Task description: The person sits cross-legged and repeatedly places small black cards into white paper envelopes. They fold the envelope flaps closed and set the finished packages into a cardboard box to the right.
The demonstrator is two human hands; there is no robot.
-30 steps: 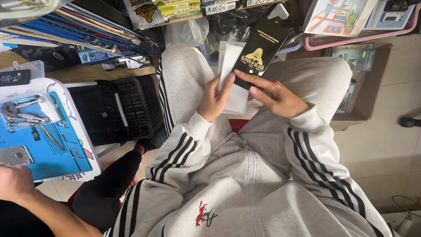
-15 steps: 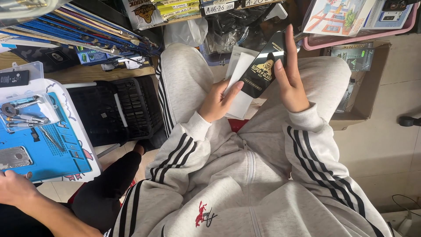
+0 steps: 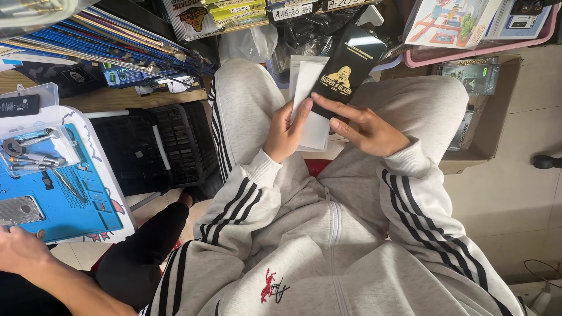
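Observation:
I sit in a grey tracksuit with black stripes and hold things above my lap. My left hand grips a stack of white flat sleeves by their left edge. My right hand holds a flat black package with a gold emblem, fingers pressed on its lower end. The black package lies tilted over the white sleeves, its top pointing up and right.
Another person's hand rests by a blue work mat with small tools and a phone part on a white table at the left. A black plastic crate stands beside my left leg. Shelves of packaged goods and a cardboard box ring the floor ahead.
My right hand, raised upright against the black package half a second ago, has come back down flat onto its lower end. The package again lies tilted over the white sleeves.

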